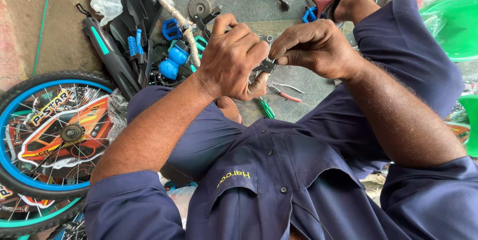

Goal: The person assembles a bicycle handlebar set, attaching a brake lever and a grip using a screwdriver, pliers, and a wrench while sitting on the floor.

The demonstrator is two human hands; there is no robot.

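My left hand (233,56) and my right hand (314,46) meet in the middle of the view, both closed on a small dark metal bicycle part (266,65) held between them. The left hand wraps it from the left. The right hand's fingertips pinch it from the right. Most of the part is hidden by my fingers. My arms come out of dark blue sleeves, above my lap.
A small bicycle wheel (50,130) with a blue rim lies at the left. Black, blue and teal bicycle parts (169,61) are piled on the floor beyond my hands. Pliers (285,93) and a green-handled screwdriver (267,108) lie below them. Green plastic (455,23) is at the right.
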